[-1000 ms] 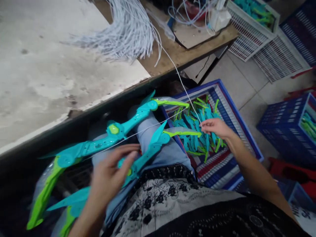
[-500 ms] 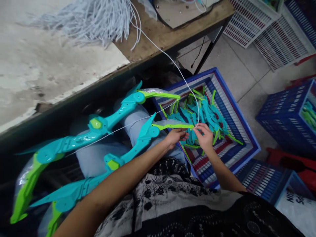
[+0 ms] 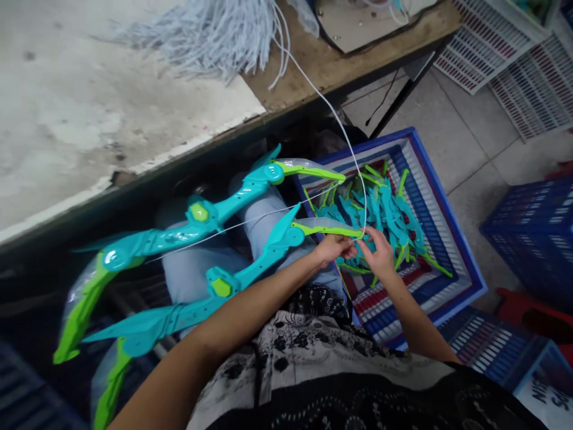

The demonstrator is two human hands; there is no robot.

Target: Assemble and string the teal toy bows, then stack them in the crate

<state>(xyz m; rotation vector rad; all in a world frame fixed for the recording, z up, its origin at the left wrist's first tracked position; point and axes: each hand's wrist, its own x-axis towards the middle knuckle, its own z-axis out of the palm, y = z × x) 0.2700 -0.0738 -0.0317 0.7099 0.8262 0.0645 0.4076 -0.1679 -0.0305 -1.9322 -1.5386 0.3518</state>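
Observation:
Two teal and lime-green toy bows lie across my lap; the nearer bow ends in a green tip at my hands. My left hand is closed on that tip. My right hand pinches a white string right beside it, fingers together. The string runs up to a bundle of white strings on the table. The farther bow carries a taut white string along its length.
A blue and white crate of teal and green bow parts sits on the floor at my right. More blue crates and white baskets stand around it. A worn table top fills the upper left.
My left hand came off the nearer bow's grip and reached across to its green tip. My right hand drew in with the string to meet it there.

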